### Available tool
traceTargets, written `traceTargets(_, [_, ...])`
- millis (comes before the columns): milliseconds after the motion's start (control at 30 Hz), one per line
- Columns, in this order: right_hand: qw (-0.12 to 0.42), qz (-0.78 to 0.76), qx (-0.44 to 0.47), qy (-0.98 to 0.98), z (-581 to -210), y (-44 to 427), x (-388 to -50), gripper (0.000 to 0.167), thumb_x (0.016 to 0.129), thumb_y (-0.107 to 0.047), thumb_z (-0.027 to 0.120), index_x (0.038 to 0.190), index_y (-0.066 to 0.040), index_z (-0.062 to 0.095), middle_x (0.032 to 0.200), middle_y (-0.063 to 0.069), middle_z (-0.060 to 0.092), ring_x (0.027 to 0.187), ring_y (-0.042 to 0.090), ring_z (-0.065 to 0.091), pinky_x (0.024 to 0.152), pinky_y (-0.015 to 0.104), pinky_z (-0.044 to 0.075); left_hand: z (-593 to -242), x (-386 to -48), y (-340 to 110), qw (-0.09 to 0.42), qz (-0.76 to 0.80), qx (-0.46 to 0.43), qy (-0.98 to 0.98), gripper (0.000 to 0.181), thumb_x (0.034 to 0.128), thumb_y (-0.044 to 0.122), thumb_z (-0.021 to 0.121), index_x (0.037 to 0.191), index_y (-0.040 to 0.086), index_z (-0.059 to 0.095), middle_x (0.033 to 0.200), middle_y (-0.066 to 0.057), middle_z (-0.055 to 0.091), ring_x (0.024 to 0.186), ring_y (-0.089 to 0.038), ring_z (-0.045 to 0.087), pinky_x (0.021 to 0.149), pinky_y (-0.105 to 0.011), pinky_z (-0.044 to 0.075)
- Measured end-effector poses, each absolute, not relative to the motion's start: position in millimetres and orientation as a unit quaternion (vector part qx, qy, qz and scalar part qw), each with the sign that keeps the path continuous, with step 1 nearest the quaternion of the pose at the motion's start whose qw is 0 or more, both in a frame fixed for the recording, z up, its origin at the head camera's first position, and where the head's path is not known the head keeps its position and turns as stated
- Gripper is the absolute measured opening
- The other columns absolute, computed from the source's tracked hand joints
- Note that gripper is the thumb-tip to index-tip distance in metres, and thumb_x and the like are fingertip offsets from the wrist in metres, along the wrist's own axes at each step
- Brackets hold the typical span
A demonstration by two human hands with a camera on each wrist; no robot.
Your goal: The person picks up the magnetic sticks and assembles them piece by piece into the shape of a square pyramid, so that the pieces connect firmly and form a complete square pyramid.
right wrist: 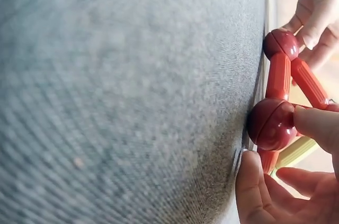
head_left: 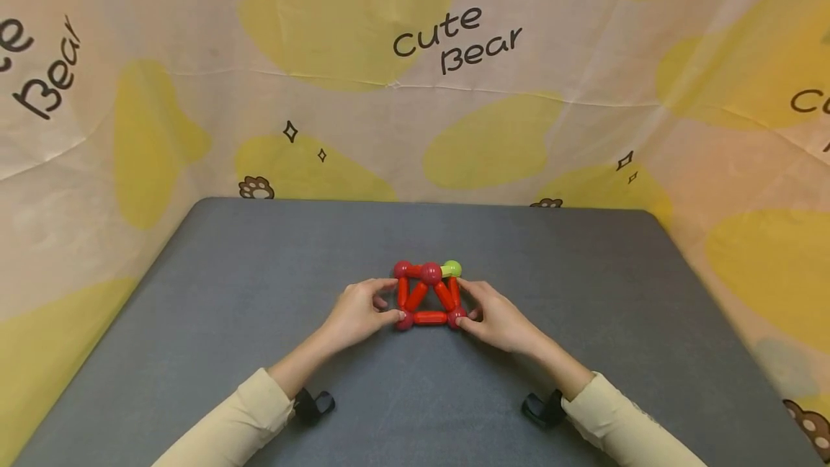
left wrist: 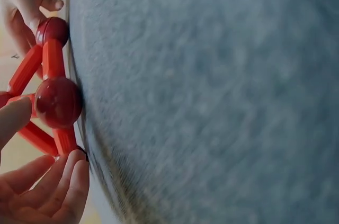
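A ball-and-rod construction toy model (head_left: 431, 318) stands mid-table, built of red rods and dark red balls. One red ball (head_left: 431, 273) sits at its raised peak, where slanted rods meet. The back right corner has a lime green ball (head_left: 452, 269) and a pale green rod. My left hand (head_left: 359, 312) holds the left side, its thumb on the front left ball (left wrist: 59, 102) and fingers by the side rod. On the other side, my right hand (head_left: 499, 316) grips likewise, thumb against the front right ball (right wrist: 273, 124). Some fingertips are hidden behind the model.
The grey tabletop (head_left: 292, 251) spreads around the model. A pale curtain (head_left: 363, 128) with yellow patches and lettering hangs behind and beside it. Black straps (head_left: 314, 406) show at both wrists, by the cream sleeves.
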State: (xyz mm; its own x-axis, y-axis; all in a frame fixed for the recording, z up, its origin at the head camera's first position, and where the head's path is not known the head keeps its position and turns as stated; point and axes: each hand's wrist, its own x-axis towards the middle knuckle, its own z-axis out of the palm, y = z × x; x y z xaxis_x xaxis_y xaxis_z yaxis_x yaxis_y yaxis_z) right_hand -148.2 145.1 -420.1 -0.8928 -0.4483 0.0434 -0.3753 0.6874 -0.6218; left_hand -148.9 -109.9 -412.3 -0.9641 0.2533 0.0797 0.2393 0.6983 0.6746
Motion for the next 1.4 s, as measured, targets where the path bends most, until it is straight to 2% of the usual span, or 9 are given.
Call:
traceTargets(433, [0.058,-0.302,-0.226,0.924,-420,139,-149,0.066,0.079,-0.015,0.072,0.136,0.0,0.042,0.118,0.015,0.053,0.073,0.011,0.053,0.063,0.02,0.045,-421,-151,-107,0.002,0.364,0.159,0.918,0.053,0.0703,0.017,0.078,0.118,0.002,0.062,0.112,-0.008,0.064,0.073,-0.009,0.063,0.065,-0.025,0.049])
traceTargets(767, [0.042,-0.296,-0.223,0.928,-421,141,-167,0.064,0.08,-0.012,0.07,0.135,0.002,0.042,0.116,0.019,0.053,0.072,0.012,0.053,0.062,0.023,0.044,-419,-173,-103,0.019,0.356,0.166,0.92,0.052,0.0733,0.017,0.076,0.12,0.001,0.06,0.114,-0.011,0.062,0.07,-0.008,0.062,0.064,-0.025,0.05])
traceTargets(1100, [0.055,-0.302,-0.215,0.927,-420,144,-188,0.064,0.081,-0.013,0.068,0.136,0.003,0.04,0.119,0.021,0.052,0.073,0.015,0.054,0.064,0.025,0.044,-423,-197,-100,0.018,0.357,0.171,0.918,0.051,0.0749,0.017,0.075,0.121,0.001,0.059,0.116,-0.012,0.062,0.067,-0.006,0.06,0.059,-0.022,0.048])
traceTargets(1400, [0.058,-0.307,-0.215,0.925,-420,145,-194,0.063,0.081,-0.013,0.068,0.136,0.003,0.04,0.116,0.021,0.052,0.072,0.014,0.053,0.064,0.026,0.043,-424,-203,-100,0.028,0.363,0.164,0.917,0.052,0.076,0.018,0.074,0.122,0.001,0.058,0.117,-0.012,0.061,0.066,-0.006,0.06,0.056,-0.021,0.047])
